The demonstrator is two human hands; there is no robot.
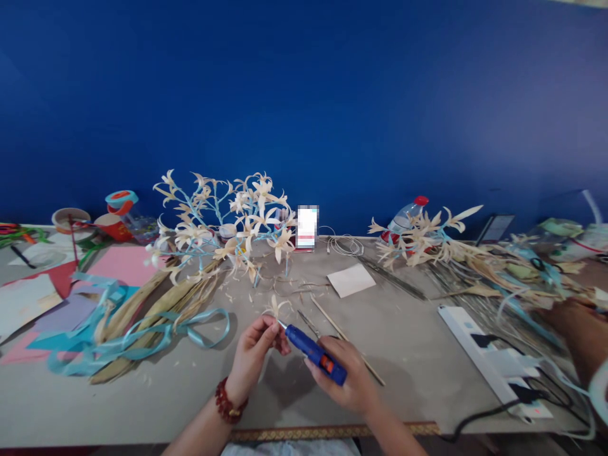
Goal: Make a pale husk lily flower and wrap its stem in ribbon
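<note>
My left hand (pixel 255 358) is closed in a pinch on a small cream straw flower (pixel 275 308), held just above the grey table (pixel 408 354). My right hand (pixel 349 380) is wrapped round a blue glue gun (pixel 316 353) with an orange trigger. The gun's nozzle points left and touches the base of the flower. A red bead bracelet (pixel 228 405) sits on my left wrist.
A finished spray of cream flowers on blue stems (pixel 228 221) stands behind. Dried leaves and blue ribbon (pixel 142 329) lie left, with coloured paper (pixel 118 266). A white power strip (pixel 494 361), a water bottle (pixel 403 221), thin sticks (pixel 346 335) and another person's hand (pixel 577 332) are right.
</note>
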